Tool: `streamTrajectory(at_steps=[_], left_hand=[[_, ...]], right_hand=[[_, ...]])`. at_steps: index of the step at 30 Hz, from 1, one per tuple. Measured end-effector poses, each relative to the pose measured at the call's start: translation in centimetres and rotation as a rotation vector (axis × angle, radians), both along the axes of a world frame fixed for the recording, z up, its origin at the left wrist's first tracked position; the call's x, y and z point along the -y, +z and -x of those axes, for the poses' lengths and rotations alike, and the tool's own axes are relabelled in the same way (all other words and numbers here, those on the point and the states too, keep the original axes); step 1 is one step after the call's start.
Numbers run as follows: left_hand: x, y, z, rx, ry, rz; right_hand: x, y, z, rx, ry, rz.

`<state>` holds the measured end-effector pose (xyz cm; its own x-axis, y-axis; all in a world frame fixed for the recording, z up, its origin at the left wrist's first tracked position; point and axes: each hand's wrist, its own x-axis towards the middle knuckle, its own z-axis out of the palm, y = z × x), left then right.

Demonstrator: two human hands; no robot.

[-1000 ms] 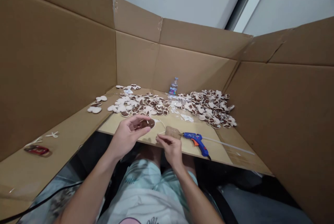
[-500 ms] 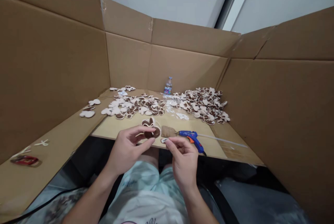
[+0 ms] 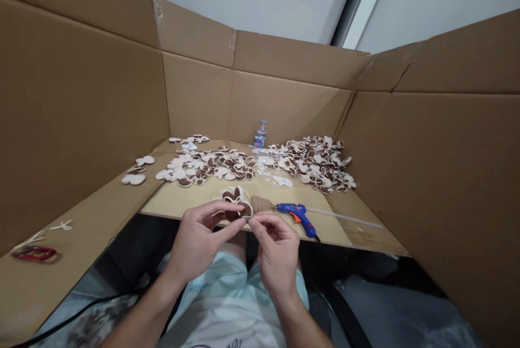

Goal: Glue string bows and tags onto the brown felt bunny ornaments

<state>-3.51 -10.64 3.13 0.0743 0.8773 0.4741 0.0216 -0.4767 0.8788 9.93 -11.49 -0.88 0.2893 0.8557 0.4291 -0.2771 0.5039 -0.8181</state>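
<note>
My left hand (image 3: 203,231) pinches a brown and white bunny-shaped felt piece (image 3: 233,197) with a cream bow, held over the front edge of the board. Thumb and fingers of my right hand (image 3: 278,248) are closed on a small white label (image 3: 247,217), which touches the lower edge of the felt piece. Most of the label is hidden by my fingertips. Just right of the felt piece lies a brown pad (image 3: 261,204), with the nozzle of a blue glue gun (image 3: 293,209) at its edge. A long glue stick (image 3: 345,217) runs out of the gun's back.
Heaps of brown and white felt pieces (image 3: 320,161) (image 3: 219,165) cover the back of the table. Small white labels (image 3: 282,181) lie between them, near a plastic bottle (image 3: 260,135). A red tool (image 3: 34,253) and cream bows (image 3: 62,225) lie at left. Cardboard walls (image 3: 284,88) surround the table.
My right hand has moved left and brought the label against the felt piece. My left hand still holds the felt piece in nearly the same place. The view has shifted slightly.
</note>
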Motion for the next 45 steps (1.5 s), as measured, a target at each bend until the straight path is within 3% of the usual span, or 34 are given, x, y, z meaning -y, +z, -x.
streamTrajectory(at_steps=[12, 21, 24, 27, 30, 34, 37, 41, 45], left_hand=[[0.2, 0.0, -0.3, 0.04, -0.047, 0.013], [0.2, 0.0, 0.0, 0.088, -0.176, 0.094], [0.0, 0.0, 0.1, 0.078, -0.199, 0.128], [-0.2, -0.1, 0.1, 0.065, -0.193, 0.153], [-0.4, -0.3, -0.1, 0.047, -0.198, 0.173], [-0.5, -0.6, -0.6, -0.027, -0.252, 0.194], [-0.5, -1.0, -0.8, -0.077, -0.338, 0.301], [-0.7, -2.0, -1.1, -0.102, -0.431, 0.404], [-1.4, -3.1, -1.1, -0.172, -0.487, 0.442]], right_hand=[[-0.2, -0.4, 0.8, -0.187, 0.061, -0.008], [0.6, 0.4, 1.2, -0.391, 0.365, 0.131], [0.4, 0.3, 0.6, -0.389, 0.426, 0.093], [0.0, -0.3, -0.5, -0.252, 0.354, -0.004], [-0.3, -0.7, -1.9, 0.018, 0.262, -0.055], [-0.3, -0.5, -3.9, 0.43, 0.271, -0.095], [-0.3, 0.0, -5.1, 0.639, 0.263, -0.08], [-0.4, 0.1, -6.2, 0.679, 0.295, 0.023], [-0.6, -0.9, -6.7, 0.645, 0.358, 0.123]])
